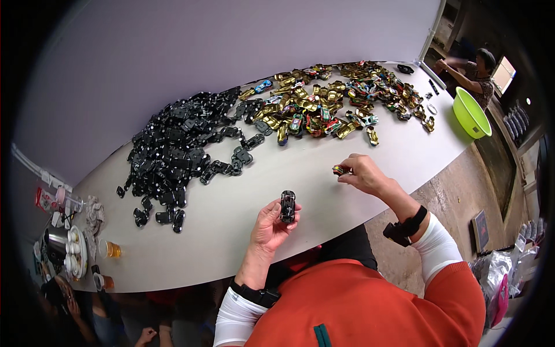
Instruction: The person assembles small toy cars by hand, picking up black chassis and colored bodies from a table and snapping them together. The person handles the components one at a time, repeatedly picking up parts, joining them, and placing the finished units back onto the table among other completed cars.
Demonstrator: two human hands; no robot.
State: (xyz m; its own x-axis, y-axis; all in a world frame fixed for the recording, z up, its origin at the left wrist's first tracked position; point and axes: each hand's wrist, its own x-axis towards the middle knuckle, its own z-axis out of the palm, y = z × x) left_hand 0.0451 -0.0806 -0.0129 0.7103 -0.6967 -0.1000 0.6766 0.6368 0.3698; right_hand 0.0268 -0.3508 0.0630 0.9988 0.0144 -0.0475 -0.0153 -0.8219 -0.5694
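Black toy-car chassis [288,206] in left hand [270,226]

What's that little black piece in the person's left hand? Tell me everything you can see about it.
The black piece looks like the plastic underside of a toy car: small, oblong and dark, with pale glints and wheels at its sides. It stands lengthwise, roughly upright, pinched in the fingertips of the left hand, above the pale table near its front edge. Nothing else touches it. It resembles the parts in the black pile farther back. Finer detail is too small to tell.
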